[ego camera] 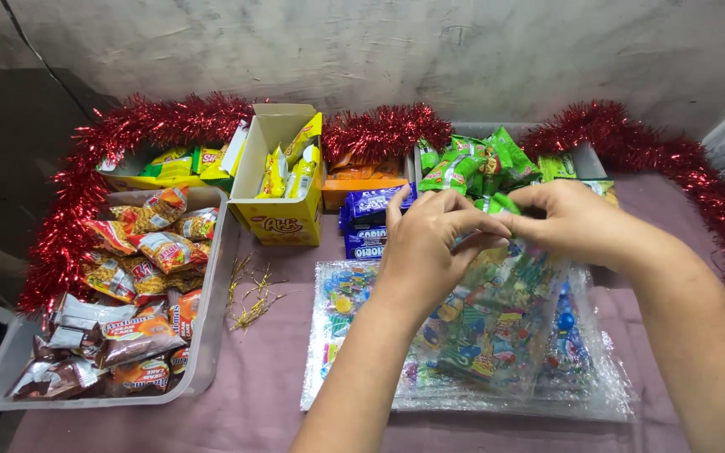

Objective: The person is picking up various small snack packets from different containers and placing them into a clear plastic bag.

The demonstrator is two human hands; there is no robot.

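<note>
Left hand: the left hand [425, 247] is hovering over the middle of the table, fingers curled and pinching the top edge of a clear plastic gift bag printed with colourful cartoon shapes [497, 323]; the forearm is reaching in from the bottom edge.
Right hand: the right hand [576, 220] is closing on the same top edge from the other side, thumb and fingertips pinched together just beside the left fingers; a small green sweet wrapper [501, 204] is showing between the two hands, and which one is gripping it I cannot tell.
Bag: the printed bag is hanging from both hands, tilted above a flat stack of similar clear printed bags [346, 335] lying on the mauve tablecloth [253, 394].
Left of the hands: a clear plastic tub [211, 335] is holding orange and brown snack packets; a few gold twist ties [249, 298] are lying just beside it.
Far side: an open yellow cardboard box of yellow sachets [283, 172] is standing near blue biscuit packs [368, 220]; a pile of green sweet packets [472, 164] is sitting behind the hands; red tinsel garland [86, 193] is running around the table's back and sides.
</note>
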